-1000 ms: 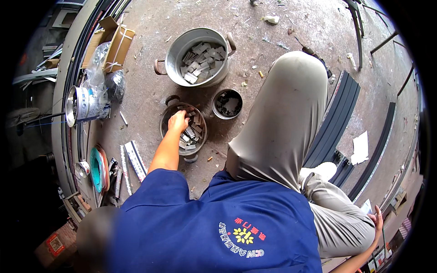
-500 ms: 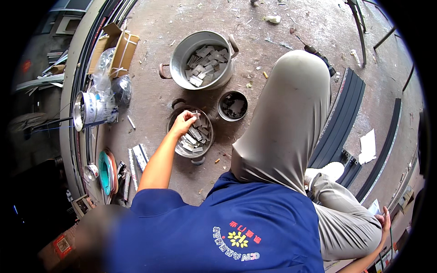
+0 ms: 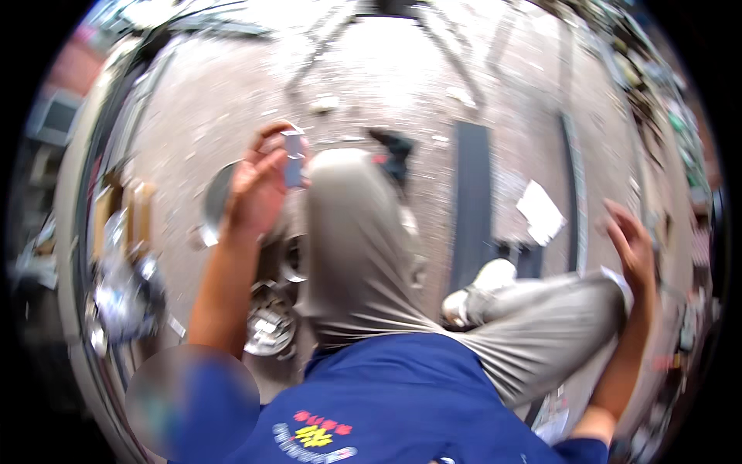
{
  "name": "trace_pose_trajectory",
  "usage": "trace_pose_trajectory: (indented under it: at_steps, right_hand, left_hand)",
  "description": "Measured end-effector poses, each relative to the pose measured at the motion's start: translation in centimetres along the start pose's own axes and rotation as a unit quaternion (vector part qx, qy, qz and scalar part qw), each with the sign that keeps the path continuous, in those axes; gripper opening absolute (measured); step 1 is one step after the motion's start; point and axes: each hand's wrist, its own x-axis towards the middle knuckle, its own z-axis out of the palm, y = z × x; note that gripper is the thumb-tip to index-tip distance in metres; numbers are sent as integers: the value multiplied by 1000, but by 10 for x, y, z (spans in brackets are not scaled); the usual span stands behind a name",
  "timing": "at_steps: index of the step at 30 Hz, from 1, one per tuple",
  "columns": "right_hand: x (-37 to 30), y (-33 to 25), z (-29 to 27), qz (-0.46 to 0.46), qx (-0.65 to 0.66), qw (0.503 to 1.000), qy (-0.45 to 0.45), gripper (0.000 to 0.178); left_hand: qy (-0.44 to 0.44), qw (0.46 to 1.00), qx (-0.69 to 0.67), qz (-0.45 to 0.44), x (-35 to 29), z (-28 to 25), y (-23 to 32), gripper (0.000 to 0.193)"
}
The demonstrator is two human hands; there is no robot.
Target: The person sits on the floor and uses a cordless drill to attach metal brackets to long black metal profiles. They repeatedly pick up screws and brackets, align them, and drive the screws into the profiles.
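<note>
My left hand (image 3: 259,185) is raised beside my left knee and grips a small grey metal piece (image 3: 294,158), flat with a bent edge, between thumb and fingers. Below that forearm is a pot of loose metal pieces (image 3: 270,325), smeared by motion. A larger metal pot (image 3: 216,201) stands partly hidden behind my left hand and arm. Above my bent right leg, my right hand (image 3: 632,243) has its fingers apart, with nothing visible in them.
Dark grey ribbed profiles (image 3: 471,193) and a narrower dark strip (image 3: 574,185) lie on the floor to the right, a white sheet (image 3: 541,213) between them. Beyond my knee is a dark power tool (image 3: 393,155). Cardboard (image 3: 139,213) and clear plastic wrap (image 3: 124,294) sit left.
My left hand has risen out of the smaller pot with a metal piece. My right hand has lifted from beside my leg. The view has swung right and up and is blurred.
</note>
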Motion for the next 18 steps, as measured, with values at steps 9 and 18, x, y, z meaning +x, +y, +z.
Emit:
trace_pose_trajectory:
  at_steps: [9,18]
  right_hand:
    - [36,-79,2,-186,13,982,-35,43]
    - [54,-3,-13,-179,-64,982,0,15]
  left_hand:
    - [-297,876,344,163,96,262,-65,57]
    - [-331,780,434,304,133,332,-146,73]
